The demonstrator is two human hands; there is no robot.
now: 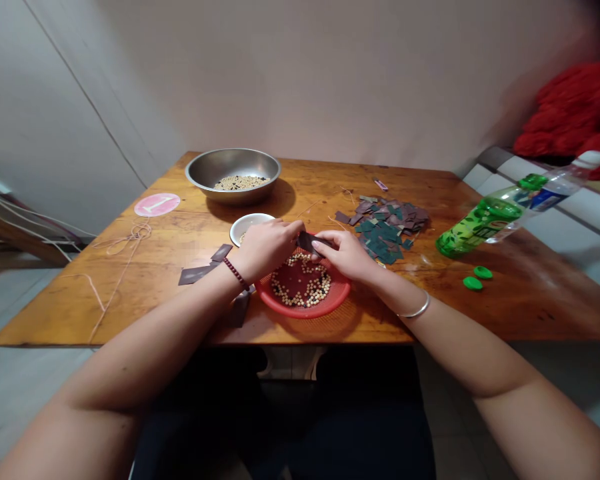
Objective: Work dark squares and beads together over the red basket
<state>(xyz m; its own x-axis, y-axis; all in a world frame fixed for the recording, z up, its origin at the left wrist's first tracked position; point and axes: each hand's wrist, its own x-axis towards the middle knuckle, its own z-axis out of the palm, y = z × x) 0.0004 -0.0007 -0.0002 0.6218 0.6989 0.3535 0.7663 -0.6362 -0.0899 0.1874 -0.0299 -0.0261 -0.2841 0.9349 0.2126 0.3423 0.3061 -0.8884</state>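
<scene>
Wooden bench (320,183) carries a red basket (305,310) of beans (285,287) right under the hands. Left hand (267,250) and right hand (343,257) both seem clenched in their grip on a dark square (307,241) above the basket, though it is partly hidden; a steel bowl (233,163) stands farther back.

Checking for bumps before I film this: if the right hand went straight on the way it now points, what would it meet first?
The right hand would first meet the dark rectangular piece at its fingertips; the left hand lies just beyond, though depth is hard to judge here.
</scene>
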